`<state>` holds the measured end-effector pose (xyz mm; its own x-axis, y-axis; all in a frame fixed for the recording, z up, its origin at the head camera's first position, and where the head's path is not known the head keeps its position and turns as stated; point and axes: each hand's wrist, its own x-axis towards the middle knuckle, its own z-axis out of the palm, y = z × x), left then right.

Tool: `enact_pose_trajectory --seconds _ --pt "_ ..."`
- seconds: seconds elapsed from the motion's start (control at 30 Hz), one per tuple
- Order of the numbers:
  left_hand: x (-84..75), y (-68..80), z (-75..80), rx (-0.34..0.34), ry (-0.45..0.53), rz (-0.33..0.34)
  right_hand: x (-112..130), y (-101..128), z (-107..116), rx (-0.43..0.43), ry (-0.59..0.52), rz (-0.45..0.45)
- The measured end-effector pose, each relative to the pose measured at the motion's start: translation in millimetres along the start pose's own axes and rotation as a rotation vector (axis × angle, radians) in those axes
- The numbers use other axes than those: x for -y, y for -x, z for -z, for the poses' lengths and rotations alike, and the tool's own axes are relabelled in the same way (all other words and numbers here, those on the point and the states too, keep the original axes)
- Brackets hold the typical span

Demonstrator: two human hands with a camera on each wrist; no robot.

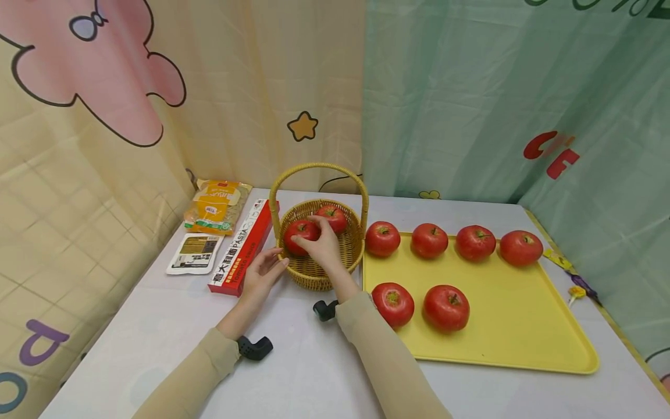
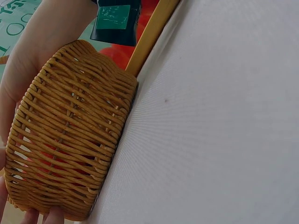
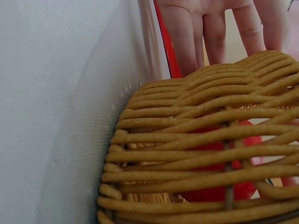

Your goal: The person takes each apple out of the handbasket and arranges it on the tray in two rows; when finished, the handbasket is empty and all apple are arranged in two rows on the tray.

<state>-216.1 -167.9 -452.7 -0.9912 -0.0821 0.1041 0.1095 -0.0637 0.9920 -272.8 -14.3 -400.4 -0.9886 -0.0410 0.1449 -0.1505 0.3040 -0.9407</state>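
A wicker basket with a tall arched handle stands on the table, two red apples inside. My right hand reaches into it from the front right, thumb and fingers around the front-left apple. The other apple lies behind, close to my fingertips. At the basket's left side, my left hand holds the rim. In the left wrist view, its fingertips touch the woven wall. Red fruit shows through the weave in both wrist views; the apple's underside is hidden.
Right of the basket, a yellow tray carries several apples in two rows. A red pasta box, a white pouch and an orange-labelled bag lie to the left. Candies sit beyond the tray's right edge.
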Motion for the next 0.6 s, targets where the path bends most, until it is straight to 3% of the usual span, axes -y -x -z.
enact_pose_trajectory --seconds 0.6 --pt "-7.1 3.5 -0.5 0.012 0.012 0.023 1.0 -2.1 -0.4 0.028 0.075 0.013"
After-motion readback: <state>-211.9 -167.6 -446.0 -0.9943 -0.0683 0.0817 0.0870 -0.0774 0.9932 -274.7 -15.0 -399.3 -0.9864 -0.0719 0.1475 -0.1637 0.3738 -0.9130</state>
